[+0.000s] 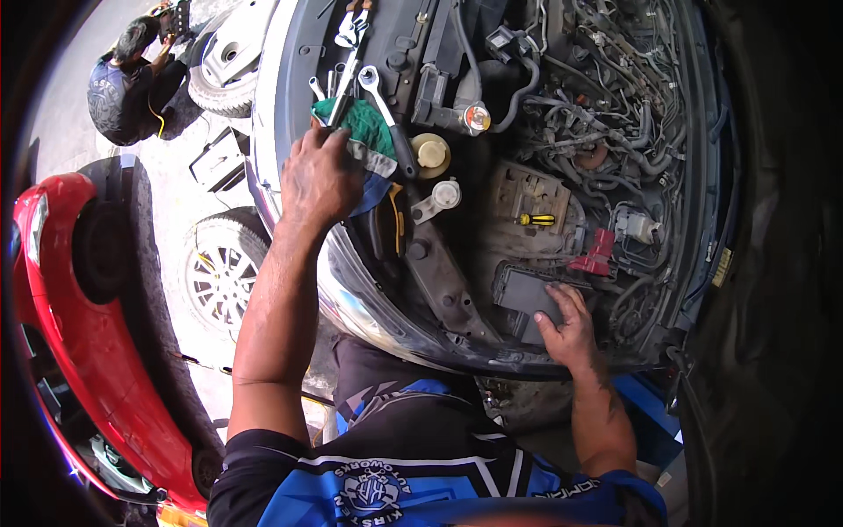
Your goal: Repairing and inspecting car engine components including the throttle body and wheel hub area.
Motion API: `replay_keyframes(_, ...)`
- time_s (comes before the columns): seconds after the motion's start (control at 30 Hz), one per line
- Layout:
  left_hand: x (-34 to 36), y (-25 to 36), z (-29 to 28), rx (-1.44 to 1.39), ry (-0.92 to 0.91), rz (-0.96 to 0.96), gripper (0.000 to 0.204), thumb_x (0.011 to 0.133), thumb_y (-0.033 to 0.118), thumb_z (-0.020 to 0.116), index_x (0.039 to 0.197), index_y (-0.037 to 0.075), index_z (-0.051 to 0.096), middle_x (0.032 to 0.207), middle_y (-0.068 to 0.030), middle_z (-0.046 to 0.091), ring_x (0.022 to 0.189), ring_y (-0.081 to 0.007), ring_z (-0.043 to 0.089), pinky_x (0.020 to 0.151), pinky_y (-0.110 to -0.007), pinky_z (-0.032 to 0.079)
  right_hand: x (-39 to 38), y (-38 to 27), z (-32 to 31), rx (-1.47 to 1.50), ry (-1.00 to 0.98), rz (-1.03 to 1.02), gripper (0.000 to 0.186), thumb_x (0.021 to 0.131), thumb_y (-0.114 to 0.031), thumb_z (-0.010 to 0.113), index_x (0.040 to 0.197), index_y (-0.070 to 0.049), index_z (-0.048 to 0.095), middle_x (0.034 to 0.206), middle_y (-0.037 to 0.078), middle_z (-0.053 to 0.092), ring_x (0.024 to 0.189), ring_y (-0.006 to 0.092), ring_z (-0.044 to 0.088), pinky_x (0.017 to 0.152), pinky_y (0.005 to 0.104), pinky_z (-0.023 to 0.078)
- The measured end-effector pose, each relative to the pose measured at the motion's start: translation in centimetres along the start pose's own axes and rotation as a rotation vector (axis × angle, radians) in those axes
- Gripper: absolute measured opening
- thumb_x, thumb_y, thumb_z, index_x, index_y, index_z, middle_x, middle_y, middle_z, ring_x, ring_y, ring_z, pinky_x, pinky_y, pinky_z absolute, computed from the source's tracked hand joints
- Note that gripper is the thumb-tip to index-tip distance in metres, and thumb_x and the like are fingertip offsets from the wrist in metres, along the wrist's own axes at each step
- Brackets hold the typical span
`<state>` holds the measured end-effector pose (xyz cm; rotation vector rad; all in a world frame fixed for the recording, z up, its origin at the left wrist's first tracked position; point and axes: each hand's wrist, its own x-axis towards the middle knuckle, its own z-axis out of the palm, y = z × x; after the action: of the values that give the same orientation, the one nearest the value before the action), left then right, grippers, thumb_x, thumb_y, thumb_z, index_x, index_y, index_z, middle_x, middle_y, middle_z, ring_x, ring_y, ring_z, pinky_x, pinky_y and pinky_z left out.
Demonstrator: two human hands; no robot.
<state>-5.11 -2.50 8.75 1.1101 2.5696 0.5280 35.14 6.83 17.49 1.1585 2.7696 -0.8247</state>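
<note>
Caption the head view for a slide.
Over an open engine bay, the left hand rests on a green cloth rag beside silver wrenches; the right hand presses a black plastic box.

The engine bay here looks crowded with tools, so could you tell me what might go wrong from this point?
1. Wrenches lie loose on the edge by the green rag that the left hand reaches for; pulling the rag could knock them into the bay.
2. A yellow-handled screwdriver rests loose on the tray; it might slip out of sight.
3. The right hand presses on a black box cover near the red terminal cap; a dropped tool there could short.
</note>
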Motion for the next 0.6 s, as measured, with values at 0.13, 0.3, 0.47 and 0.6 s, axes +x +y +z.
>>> replay_keyframes(0.13, -3.8, -1.5, 2.3, 0.081, -0.006, 0.288, 0.033, 0.079, 0.023, 0.064, 0.111, 0.016, 0.068, 0.133, -0.0163, 0.048, 0.131, -0.0393, 0.037, 0.106, -0.052, 0.027, 0.0, -1.3, 0.9, 0.053, -0.023, -0.013, 0.046, 0.076, -0.012, 0.073, 0.118, -0.001, 0.060, 0.116, 0.021, 0.059, 0.108, 0.0383, 0.057, 0.094, 0.0436, 0.046)
replay_keyframes(0.3, -4.2, -2.6, 2.7, -0.065, 0.097, 0.372, 0.024, 0.077, 0.017, 0.068, 0.100, 0.010, 0.066, 0.124, -0.0168, 0.053, 0.128, -0.0395, 0.040, 0.104, -0.052, 0.028, 0.2, -3.3, 1.7, 0.157, -0.079, -0.095, 0.046, 0.077, -0.012, 0.074, 0.119, 0.000, 0.059, 0.111, 0.019, 0.062, 0.101, 0.0362, 0.060, 0.089, 0.0411, 0.049)
replay_keyframes(0.47, -7.5, -0.9, -2.3, -0.593, 0.163, 0.452, 0.028, 0.073, 0.007, 0.066, 0.100, 0.000, 0.063, 0.121, -0.0221, 0.051, 0.124, -0.0443, 0.043, 0.107, -0.051, 0.032, 1.3, -6.9, 3.9, 0.670, 0.052, -0.060, 0.058, 0.085, -0.012, 0.070, 0.136, -0.002, 0.044, 0.122, 0.013, 0.057, 0.104, 0.0249, 0.060, 0.085, 0.0353, 0.051)
replay_keyframes(0.6, -10.6, 2.5, -3.1, -1.264, -0.211, 0.796, 0.047, 0.072, 0.034, 0.082, 0.109, 0.008, 0.070, 0.144, -0.0263, 0.040, 0.143, -0.0469, 0.020, 0.114, -0.056, 0.011, 3.4, -9.3, 6.7, 1.847, -0.323, 0.167, 0.061, 0.098, -0.043, 0.052, 0.145, -0.009, 0.034, 0.139, 0.009, 0.043, 0.119, 0.0219, 0.052, 0.093, 0.0357, 0.049)
